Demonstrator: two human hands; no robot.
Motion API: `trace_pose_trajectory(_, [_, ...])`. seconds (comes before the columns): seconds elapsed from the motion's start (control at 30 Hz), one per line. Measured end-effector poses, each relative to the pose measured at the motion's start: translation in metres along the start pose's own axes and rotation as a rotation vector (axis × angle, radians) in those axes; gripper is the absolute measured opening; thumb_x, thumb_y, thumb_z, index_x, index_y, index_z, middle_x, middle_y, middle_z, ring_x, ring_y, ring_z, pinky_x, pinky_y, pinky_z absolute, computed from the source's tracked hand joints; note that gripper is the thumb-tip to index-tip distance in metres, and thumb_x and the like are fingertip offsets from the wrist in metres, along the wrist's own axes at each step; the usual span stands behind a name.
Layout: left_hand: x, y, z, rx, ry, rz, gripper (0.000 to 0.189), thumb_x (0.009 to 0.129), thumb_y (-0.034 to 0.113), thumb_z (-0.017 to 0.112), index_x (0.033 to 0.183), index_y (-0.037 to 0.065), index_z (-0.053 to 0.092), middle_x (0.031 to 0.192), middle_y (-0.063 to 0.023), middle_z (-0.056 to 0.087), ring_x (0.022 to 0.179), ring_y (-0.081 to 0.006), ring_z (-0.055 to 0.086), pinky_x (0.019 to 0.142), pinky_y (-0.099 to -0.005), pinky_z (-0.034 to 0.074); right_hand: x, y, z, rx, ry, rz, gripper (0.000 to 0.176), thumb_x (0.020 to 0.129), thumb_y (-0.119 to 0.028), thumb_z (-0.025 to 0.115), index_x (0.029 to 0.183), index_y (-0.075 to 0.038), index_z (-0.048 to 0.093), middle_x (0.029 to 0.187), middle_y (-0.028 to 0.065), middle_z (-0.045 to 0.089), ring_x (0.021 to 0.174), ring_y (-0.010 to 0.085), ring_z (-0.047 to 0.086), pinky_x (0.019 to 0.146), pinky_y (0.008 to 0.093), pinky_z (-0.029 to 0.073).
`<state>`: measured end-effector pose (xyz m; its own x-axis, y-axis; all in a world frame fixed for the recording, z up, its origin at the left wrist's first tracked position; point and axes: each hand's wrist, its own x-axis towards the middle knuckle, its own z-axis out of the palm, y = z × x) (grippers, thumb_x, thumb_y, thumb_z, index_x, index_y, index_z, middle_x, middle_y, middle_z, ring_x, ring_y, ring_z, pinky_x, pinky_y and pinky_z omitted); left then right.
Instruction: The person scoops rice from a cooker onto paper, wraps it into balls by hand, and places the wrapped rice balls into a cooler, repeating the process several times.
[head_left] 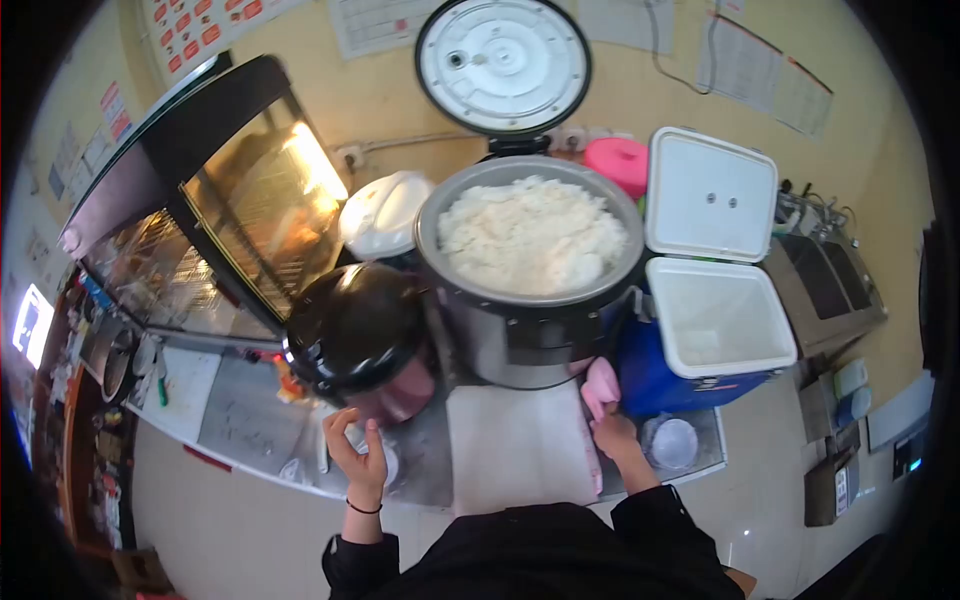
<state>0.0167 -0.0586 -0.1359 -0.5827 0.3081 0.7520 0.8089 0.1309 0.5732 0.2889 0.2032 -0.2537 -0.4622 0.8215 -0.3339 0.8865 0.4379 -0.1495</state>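
Observation:
My right hand is closed around the lower end of a pink scoop, in front of the large rice cooker. White cooked rice fills the pot, and its round lid stands raised behind it. My left hand is empty with its fingers apart, held just in front of a smaller black-lidded pot. Between my hands a stack of white paper sheets lies at the counter's front edge. Just right of my right hand sits a round white container.
A blue cooler box with its white lid raised stands to the right. At the left is a lit glass food warmer. A white-lidded container and a pink lid flank the cooker. Farther right is a metal sink.

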Motion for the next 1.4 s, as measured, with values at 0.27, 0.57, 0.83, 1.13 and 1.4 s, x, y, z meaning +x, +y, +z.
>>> trace_pose_trajectory(0.27, [-0.098, -0.093, -0.061, 0.458, -0.347, -0.723, 0.039, 0.070, 0.024, 0.068, 0.098, 0.002, 0.052, 0.098, -0.0192, 0.048, 0.095, -0.0350, 0.046, 0.084, -0.0400, 0.037, -0.052, 0.020, -0.046, 0.704, -0.279, 0.024, 0.025, 0.073, -0.013, 0.057, 0.088, 0.000, 0.041, 0.065, 0.0135, 0.056, 0.052, 0.0223, 0.059, 0.046, 0.0315, 0.047])
trace_pose_trajectory(0.57, [-0.058, -0.024, 0.039, -0.037, -0.491, -0.065, 0.023, 0.068, 0.007, 0.065, 0.088, 0.003, 0.057, 0.082, -0.0089, 0.054, 0.080, -0.0262, 0.053, 0.071, -0.0331, 0.043, -0.068, -0.010, -0.294, 0.145, 0.536, -0.318, 0.024, 0.083, -0.022, 0.051, 0.083, 0.002, 0.054, 0.051, 0.0098, 0.050, 0.047, 0.0162, 0.051, 0.047, 0.0307, 0.039])
trace_pose_trajectory(0.83, [0.045, 0.049, 0.121, -0.202, -0.251, 0.033, 0.090, 0.063, 0.027, 0.074, 0.127, -0.005, 0.020, 0.130, -0.0266, 0.018, 0.123, -0.0378, 0.019, 0.100, -0.0405, 0.022, 0.154, -0.138, -0.312, -0.337, 0.899, -0.403, 0.021, 0.076, -0.016, 0.051, 0.093, -0.003, 0.052, 0.073, 0.0112, 0.061, 0.064, 0.0280, 0.062, 0.054, 0.0418, 0.047])
trace_pose_trajectory(1.13, [0.050, 0.023, 0.163, -0.402, -0.460, -0.122, 0.121, 0.060, 0.050, 0.070, 0.132, -0.002, -0.011, 0.138, -0.0259, -0.010, 0.130, -0.0371, -0.001, 0.103, -0.0473, 0.006, 0.120, -0.213, -0.268, -0.356, 0.675, -0.410, 0.017, 0.076, -0.015, 0.049, 0.087, -0.003, 0.055, 0.077, 0.0147, 0.063, 0.067, 0.0302, 0.063, 0.058, 0.0380, 0.050])
trace_pose_trajectory(1.4, [0.046, 0.020, 0.168, -0.401, -0.454, -0.125, 0.123, 0.059, 0.057, 0.067, 0.132, -0.001, -0.013, 0.138, -0.0243, -0.012, 0.130, -0.0360, -0.005, 0.101, -0.0524, 0.006, 0.088, -0.185, -0.279, -0.469, 0.459, -0.663, 0.020, 0.078, -0.017, 0.049, 0.089, -0.001, 0.052, 0.074, 0.0171, 0.061, 0.069, 0.0315, 0.062, 0.059, 0.0397, 0.049])
